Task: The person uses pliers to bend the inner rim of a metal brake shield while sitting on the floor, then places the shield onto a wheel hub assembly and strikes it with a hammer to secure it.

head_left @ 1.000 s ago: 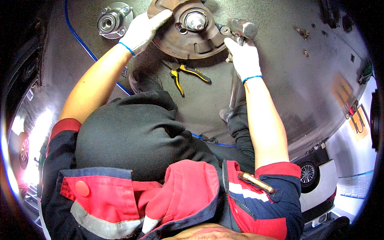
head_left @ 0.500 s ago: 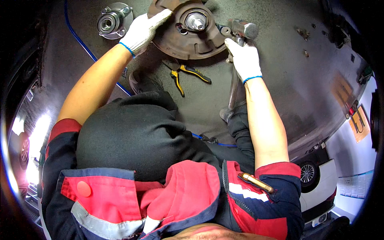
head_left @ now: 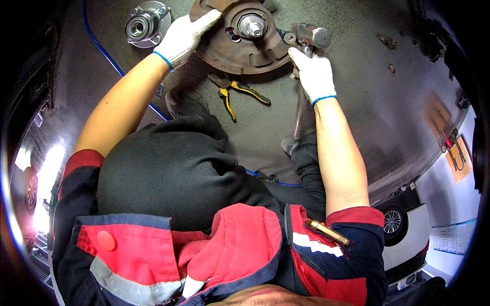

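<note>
At the top middle lies a rusty brown brake dust shield [head_left: 224,51], with a bright metal shaft [head_left: 252,25] standing in its central hole. My left hand [head_left: 179,41], in a white knit glove, grips the shield's left rim; its lower fingers are hidden. On the other side my right hand [head_left: 315,74], gloved too, is closed around the hammer [head_left: 314,35] just below its head. The handle runs down toward my shoe. A metal lug [head_left: 289,39] beside the shield is close to my right thumb. Yellow and black pliers [head_left: 232,92] lie spread below the shield.
A silver wheel hub bearing [head_left: 145,25] sits left of my left hand. A blue hose [head_left: 102,51] runs along the floor at the left. Small debris [head_left: 389,43] lies at the right. My bent knee [head_left: 158,168] is close below the parts. A white car [head_left: 408,234] stands at the right.
Almost nothing differs. The shield, hammer and both hands appear very slightly shifted in the picture, with the same holds kept.
</note>
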`<state>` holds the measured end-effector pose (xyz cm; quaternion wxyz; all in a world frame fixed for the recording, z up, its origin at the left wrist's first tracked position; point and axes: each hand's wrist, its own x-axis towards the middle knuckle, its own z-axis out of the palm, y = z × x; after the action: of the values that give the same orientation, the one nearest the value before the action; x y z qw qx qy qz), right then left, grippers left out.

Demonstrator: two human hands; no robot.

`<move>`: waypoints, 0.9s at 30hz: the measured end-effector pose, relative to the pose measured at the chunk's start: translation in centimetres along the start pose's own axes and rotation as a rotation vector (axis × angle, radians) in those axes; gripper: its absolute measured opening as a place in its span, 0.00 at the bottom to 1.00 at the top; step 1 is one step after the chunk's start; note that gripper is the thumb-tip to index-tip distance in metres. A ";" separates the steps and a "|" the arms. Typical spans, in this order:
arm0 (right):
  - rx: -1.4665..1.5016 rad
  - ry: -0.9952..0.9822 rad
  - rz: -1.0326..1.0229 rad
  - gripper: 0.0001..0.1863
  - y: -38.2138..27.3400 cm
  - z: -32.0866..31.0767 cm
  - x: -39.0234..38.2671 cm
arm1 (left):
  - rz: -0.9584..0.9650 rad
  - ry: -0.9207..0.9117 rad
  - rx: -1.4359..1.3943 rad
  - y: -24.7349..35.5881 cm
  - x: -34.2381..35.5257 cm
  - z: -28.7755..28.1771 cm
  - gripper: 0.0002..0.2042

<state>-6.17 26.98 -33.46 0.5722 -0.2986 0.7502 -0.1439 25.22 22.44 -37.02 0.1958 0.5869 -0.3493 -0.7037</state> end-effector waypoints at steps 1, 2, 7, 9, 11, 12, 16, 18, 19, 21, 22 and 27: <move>-0.020 0.005 -0.009 0.14 -0.2 0.1 -0.1 | 0.011 0.004 0.047 -0.1 0.0 -0.2 0.25; -0.024 0.004 -0.012 0.14 -0.3 0.1 -0.1 | 0.013 0.007 0.043 -0.2 0.0 -0.4 0.25; -0.057 0.000 -0.008 0.14 0.0 -0.2 0.1 | 0.055 0.020 0.203 0.3 -0.2 -0.1 0.25; -0.065 -0.008 -0.029 0.13 0.0 -0.2 0.2 | 0.054 0.031 0.194 0.4 -0.2 -0.1 0.25; -0.074 -0.016 -0.051 0.13 0.1 -0.2 0.2 | 0.054 0.042 0.183 -0.2 0.0 -0.3 0.25; -0.030 -0.031 -0.031 0.12 0.4 -0.2 0.2 | 0.091 0.038 0.209 -1.3 0.5 -0.7 0.25; -0.007 -0.043 0.017 0.10 0.1 -0.1 0.0 | 0.213 0.031 0.284 -2.7 1.0 -1.2 0.25; -0.006 -0.050 0.015 0.11 -0.2 0.0 -0.2 | 0.215 0.024 0.206 -3.5 1.3 -1.5 0.25; -0.005 -0.054 0.009 0.12 -0.4 0.0 -0.1 | 0.220 0.021 0.168 -3.5 1.4 -1.6 0.26; -0.033 -0.043 -0.021 0.13 -0.8 0.0 -0.4 | 0.213 0.017 0.137 -3.6 1.4 -1.6 0.26; -0.061 -0.030 -0.050 0.14 -0.9 0.0 -0.5 | 0.210 0.017 0.141 -3.2 1.3 -1.5 0.26; -0.106 -0.059 0.012 0.17 -1.1 -0.3 -0.6 | 0.045 -0.001 0.194 -0.2 0.3 -0.6 0.25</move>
<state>-6.05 26.50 -32.30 0.5782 -0.3281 0.7414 -0.0918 25.74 22.23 -37.38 0.1536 0.5945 -0.4292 -0.6624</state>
